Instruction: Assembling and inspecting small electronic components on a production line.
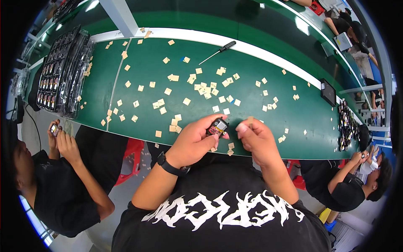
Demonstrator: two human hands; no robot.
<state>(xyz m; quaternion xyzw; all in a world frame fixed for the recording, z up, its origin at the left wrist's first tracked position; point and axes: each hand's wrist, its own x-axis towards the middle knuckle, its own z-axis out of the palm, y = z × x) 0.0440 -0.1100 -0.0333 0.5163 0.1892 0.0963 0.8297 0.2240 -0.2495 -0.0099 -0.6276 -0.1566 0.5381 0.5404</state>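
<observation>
My left hand [191, 143] grips a small black electronic device [217, 127] over the table's near edge. The device has rounded corners, a pale square area at its top and a colourful patch below. To its right, my right hand [261, 140] is closed in a pinch, apart from the device. A small tan square piece [250, 120] shows at its fingertips; part of it is hidden by the fingers. Many pale yellow squares [202, 90] lie scattered over the green table [147, 122].
A black screwdriver [218, 52] lies at the back. Stacked black trays [63, 75] with devices stand left. At right are a dark flat box [328, 92] and a heap of small dark devices [346, 126]. One person [58, 180] sits left, another [348, 189] right, both handling small items.
</observation>
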